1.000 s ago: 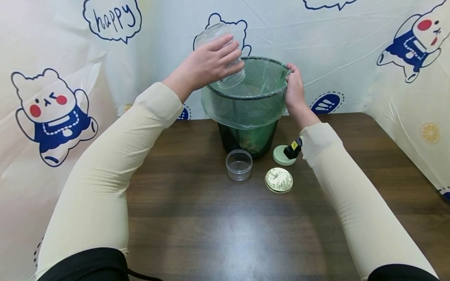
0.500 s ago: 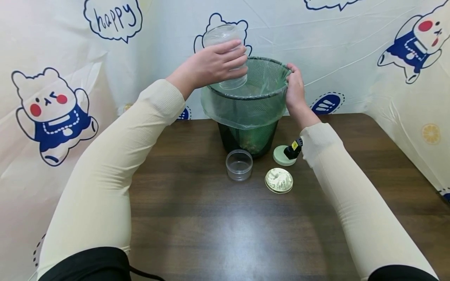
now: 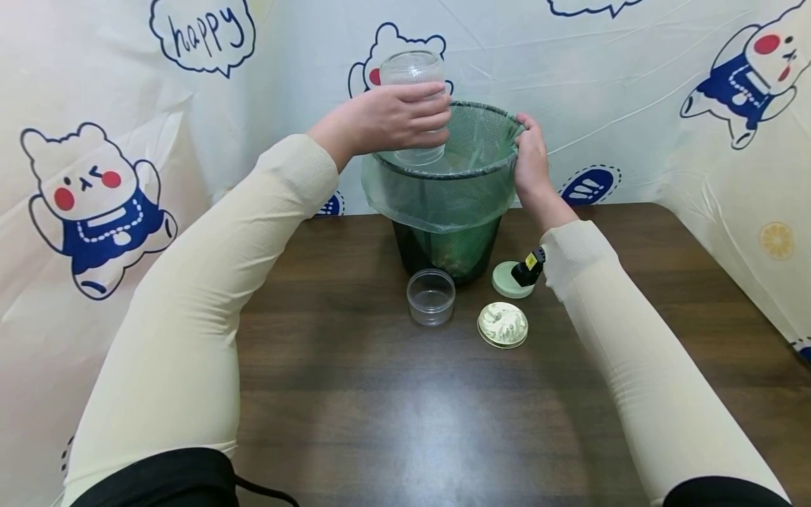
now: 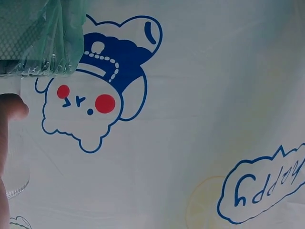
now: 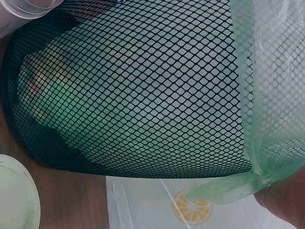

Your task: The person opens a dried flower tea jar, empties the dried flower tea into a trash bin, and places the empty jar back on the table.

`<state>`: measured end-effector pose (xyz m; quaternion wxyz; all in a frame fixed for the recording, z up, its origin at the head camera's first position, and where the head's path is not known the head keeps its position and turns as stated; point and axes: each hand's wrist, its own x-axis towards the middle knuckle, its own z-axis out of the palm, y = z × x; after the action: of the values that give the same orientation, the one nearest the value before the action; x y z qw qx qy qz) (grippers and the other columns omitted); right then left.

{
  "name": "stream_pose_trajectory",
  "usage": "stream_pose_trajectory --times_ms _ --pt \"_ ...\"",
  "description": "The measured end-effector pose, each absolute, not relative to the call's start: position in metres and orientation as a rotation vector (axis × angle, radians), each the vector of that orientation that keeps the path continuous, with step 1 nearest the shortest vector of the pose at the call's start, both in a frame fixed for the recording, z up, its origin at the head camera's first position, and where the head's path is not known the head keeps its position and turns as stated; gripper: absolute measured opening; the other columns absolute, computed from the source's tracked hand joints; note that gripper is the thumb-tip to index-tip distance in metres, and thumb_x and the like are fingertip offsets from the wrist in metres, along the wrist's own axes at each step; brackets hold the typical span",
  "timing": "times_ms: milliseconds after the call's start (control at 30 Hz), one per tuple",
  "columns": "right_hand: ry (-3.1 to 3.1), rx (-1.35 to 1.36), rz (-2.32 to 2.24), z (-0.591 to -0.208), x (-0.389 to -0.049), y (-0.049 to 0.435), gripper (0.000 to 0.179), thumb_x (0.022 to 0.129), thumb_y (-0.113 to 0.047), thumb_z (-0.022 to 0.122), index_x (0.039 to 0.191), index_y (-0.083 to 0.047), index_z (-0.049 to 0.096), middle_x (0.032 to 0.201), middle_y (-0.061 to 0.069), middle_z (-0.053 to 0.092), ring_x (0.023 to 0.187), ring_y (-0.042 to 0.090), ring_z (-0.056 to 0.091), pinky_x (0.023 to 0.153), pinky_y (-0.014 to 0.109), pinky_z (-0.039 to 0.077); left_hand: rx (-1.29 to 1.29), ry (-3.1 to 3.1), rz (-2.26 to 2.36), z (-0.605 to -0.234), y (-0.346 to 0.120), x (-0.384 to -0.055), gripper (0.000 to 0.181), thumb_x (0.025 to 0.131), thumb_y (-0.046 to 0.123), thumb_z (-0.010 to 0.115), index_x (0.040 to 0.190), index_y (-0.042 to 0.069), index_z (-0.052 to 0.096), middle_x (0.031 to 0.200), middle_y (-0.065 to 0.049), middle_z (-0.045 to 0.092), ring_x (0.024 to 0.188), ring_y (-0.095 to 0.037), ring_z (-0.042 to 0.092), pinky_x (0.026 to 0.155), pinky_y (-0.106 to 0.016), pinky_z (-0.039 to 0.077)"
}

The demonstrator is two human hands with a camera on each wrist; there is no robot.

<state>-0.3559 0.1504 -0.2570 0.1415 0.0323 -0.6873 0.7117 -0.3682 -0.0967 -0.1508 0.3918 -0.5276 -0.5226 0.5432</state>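
My left hand [image 3: 399, 116] holds a clear ribbed jar [image 3: 412, 67] upside down, its mouth just over the left part of a black mesh wastebasket [image 3: 469, 250]. A thin green bin bag [image 3: 443, 201] lines the basket and folds over its rim. My right hand [image 3: 533, 158] grips that rim and the bag from the right side. In the left wrist view only the fingers [image 4: 5, 157] and an edge of the jar show, below the hanging bag. Through the mesh in the right wrist view, blurred coloured contents lie low in the basket.
On the brown table [image 3: 355, 394], a small clear round tub [image 3: 431, 299] stands in front of the basket. To its right lie a foil-like gold disc [image 3: 503, 324] and a pale green lid [image 3: 505, 283]. A printed sheet [image 3: 608, 105] hangs close behind the basket.
The jar has turned from a slant to nearly straight upside down, shifting slightly right with my left hand. My right hand keeps its grip on the rim.
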Motion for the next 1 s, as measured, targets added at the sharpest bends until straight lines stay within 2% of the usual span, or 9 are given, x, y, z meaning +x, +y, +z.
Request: stream_pose_trajectory --times_ms 433,800,933,1000 --pt "-2.005 0.091 2.045 -0.2564 -0.3548 0.1493 0.052 0.097 -0.014 0.021 0.148 -0.01 0.033 0.147 0.001 0.034 0.122 0.011 0.033 0.097 0.017 0.028 -1.333 -1.326 1.411 -0.1511 -0.0946 -0.3688 0.086 0.067 0.0 0.082 0.141 0.01 0.04 0.141 -0.018 0.044 0.133 -0.031 0.036 0.116 -0.04 0.013" --pt "-1.983 0.077 2.06 -0.2572 -0.3551 0.1501 0.052 0.097 -0.013 0.022 0.147 -0.01 0.034 0.145 0.002 0.036 0.121 0.012 0.034 0.095 0.016 0.029 -1.307 -1.337 1.406 -0.1508 -0.0947 -0.3688 0.089 0.067 0.001 0.083 0.143 0.011 0.038 0.142 -0.018 0.042 0.133 -0.031 0.035 0.116 -0.039 0.013" --pt "-1.993 0.072 2.058 -0.2566 -0.3546 0.1501 0.052 0.097 -0.014 0.021 0.148 -0.011 0.033 0.146 0.001 0.035 0.122 0.011 0.033 0.097 0.016 0.028 -1.283 -1.355 1.349 -0.148 -0.0975 -0.3677 0.086 0.067 -0.001 0.081 0.142 0.011 0.039 0.142 -0.018 0.043 0.133 -0.031 0.036 0.116 -0.038 0.013" --pt "-1.991 0.074 2.061 -0.2562 -0.3543 0.1502 0.052 0.097 -0.014 0.021 0.148 -0.011 0.033 0.145 0.001 0.036 0.121 0.011 0.034 0.096 0.016 0.028 -1.27 -1.345 1.299 -0.1472 -0.0992 -0.3681 0.077 0.073 -0.005 0.075 0.139 0.011 0.042 0.139 -0.017 0.045 0.131 -0.03 0.038 0.116 -0.037 0.014"
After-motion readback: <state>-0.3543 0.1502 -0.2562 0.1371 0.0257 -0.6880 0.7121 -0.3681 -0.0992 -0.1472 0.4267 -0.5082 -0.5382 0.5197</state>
